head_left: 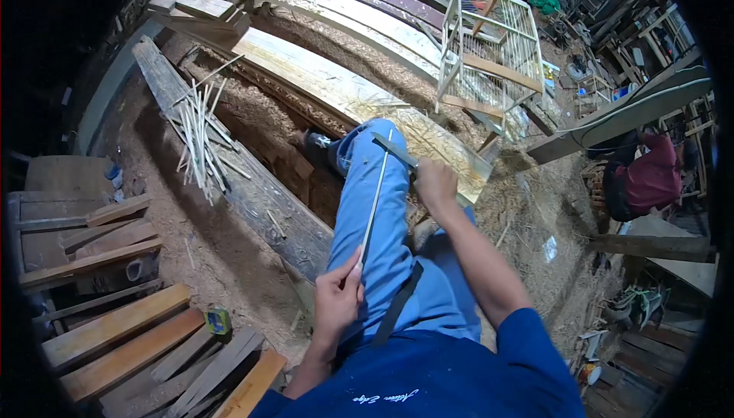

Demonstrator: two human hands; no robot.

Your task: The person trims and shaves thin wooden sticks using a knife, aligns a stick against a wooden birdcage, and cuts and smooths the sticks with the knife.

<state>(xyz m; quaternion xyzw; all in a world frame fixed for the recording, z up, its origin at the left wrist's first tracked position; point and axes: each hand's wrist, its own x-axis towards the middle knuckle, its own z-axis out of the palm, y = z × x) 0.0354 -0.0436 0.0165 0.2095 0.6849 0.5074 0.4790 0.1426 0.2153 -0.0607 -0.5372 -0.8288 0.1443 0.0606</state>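
My left hand [339, 299], low in the view, pinches the near end of a thin pale wooden stick [378, 198]. That stick runs away from me over the raised knee of my blue jeans [355, 227]. Around the handle of a knife [394, 150] my right hand [437, 188] is closed, just right of the knee. The flat metal blade crosses the stick near its far end, above the knee. To the left, a loose bundle of similar thin sticks [200, 131] lies across a weathered grey plank [271, 196].
A pale wooden slatted cage [493, 74] stands at upper right, beside a long board [306, 74] strewn with shavings. Several cut boards [122, 326] and a yellow-green tape measure [218, 321] sit at lower left. A person in dark red [650, 181] is at the right.
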